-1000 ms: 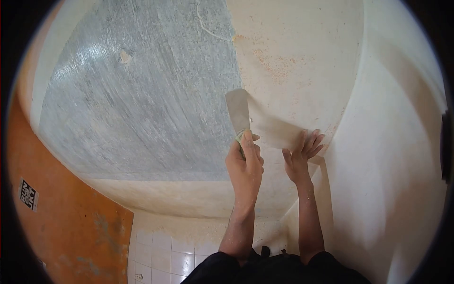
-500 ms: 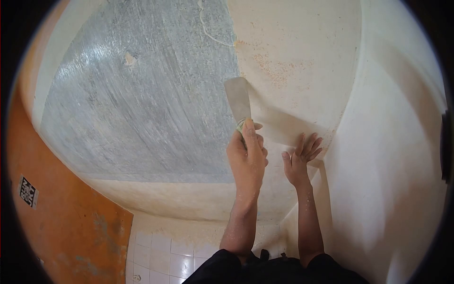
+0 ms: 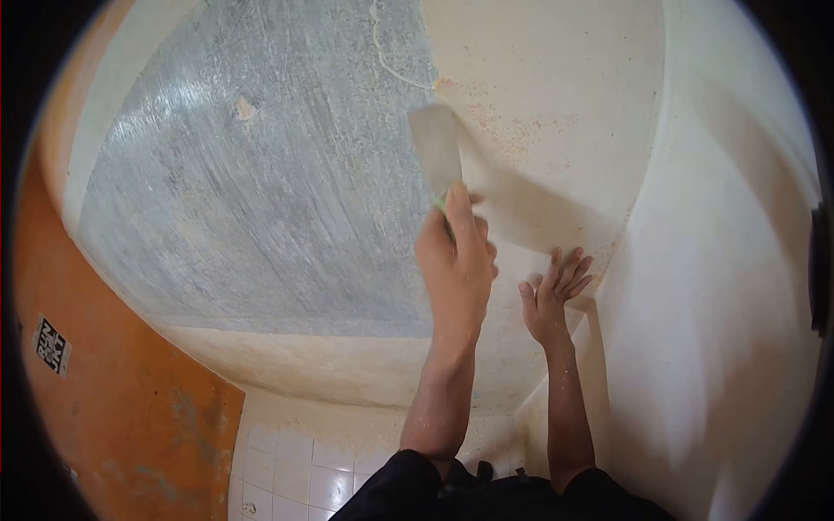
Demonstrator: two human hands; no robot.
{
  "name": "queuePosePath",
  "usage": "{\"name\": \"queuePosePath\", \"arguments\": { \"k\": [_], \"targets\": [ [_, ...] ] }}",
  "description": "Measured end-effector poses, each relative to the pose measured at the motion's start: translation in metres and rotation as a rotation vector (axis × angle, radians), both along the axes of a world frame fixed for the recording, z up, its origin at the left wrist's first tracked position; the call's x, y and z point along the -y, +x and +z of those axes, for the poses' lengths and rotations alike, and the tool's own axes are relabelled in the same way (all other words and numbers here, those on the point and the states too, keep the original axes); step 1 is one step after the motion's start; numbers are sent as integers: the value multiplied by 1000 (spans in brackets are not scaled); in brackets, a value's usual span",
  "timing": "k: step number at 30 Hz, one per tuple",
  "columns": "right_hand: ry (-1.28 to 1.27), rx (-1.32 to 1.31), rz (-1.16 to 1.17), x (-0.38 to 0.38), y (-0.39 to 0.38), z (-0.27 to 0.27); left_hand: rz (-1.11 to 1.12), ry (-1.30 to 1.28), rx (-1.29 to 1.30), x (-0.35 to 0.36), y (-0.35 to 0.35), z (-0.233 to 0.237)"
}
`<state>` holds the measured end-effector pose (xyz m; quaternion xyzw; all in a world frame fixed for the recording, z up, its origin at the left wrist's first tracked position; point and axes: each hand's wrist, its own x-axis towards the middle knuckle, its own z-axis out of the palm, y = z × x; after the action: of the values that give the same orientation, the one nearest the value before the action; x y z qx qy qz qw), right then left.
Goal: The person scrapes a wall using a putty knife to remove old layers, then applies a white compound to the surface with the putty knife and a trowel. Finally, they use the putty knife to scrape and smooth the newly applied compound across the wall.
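Observation:
My left hand (image 3: 456,269) is wrapped round the handle of a putty knife, its thumb lying along the base of the blade. The wide flat blade of the putty knife (image 3: 436,148) points up the wall, over the border where grey meets cream. Motion blurs the blade and fingers slightly. Lower to the right, my right hand (image 3: 554,293) rests with fingers spread against the cream part of the wall (image 3: 539,191), near the corner, holding nothing. Dust specks dot both forearms.
A large grey patch (image 3: 261,200) with streaks and a chipped spot covers the wall's left part. Reddish speckles mark the cream surface. A white side wall (image 3: 695,304) stands at right, an orange surface (image 3: 113,373) with a sticker (image 3: 52,346) at left, white tiles (image 3: 291,460) below.
My left hand has moved the putty knife a little up the wall along the grey and cream border. The right hand stays in place.

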<state>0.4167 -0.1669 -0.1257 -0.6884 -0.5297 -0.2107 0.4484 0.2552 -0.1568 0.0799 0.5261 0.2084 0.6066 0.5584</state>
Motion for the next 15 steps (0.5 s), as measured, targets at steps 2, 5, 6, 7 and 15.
{"name": "queuePosePath", "arguments": {
  "k": [2,5,6,7,15],
  "targets": [
    [-5,-17,10,-1,-3,-3,23,37,-9,-6,1,8],
    [41,20,11,0,1,-5,-11,101,45,-5,4,11],
    [23,15,13,2,0,-6,11,60,14,-2,3,9],
    [7,10,16,1,1,-6,34,20,-17,-1,2,9],
    [2,53,-31,1,-1,-2,62,61,-47,-2,-4,-21]
  ]
}}
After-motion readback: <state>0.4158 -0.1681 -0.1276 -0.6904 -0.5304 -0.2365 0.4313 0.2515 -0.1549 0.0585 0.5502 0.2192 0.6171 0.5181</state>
